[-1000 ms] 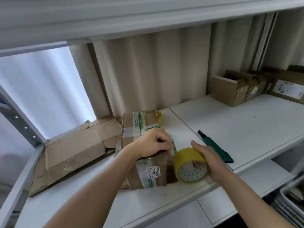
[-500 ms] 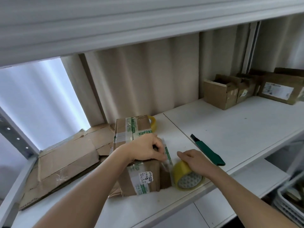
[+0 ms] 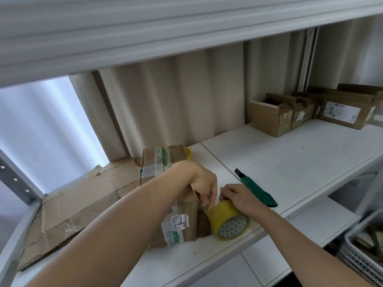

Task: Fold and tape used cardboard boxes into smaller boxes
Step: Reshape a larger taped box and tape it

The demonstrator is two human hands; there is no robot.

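Flat cardboard (image 3: 68,206) lies far left on the shelf (image 3: 290,162). Your box (image 3: 165,162) sits beside it, its long side running away from you. Your left hand (image 3: 202,183) hides the box's near top, fingers pinched together. Your right hand (image 3: 238,196) grips the tape (image 3: 226,218), whose hole faces you. A knife (image 3: 257,189) lies just right.

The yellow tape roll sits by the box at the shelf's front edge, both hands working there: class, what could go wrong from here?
1. The tape roll lies on its side near the shelf edge; if the right hand lets go, it might roll off.
2. The green cutter lies just behind the right hand; a careless reach could knock it.
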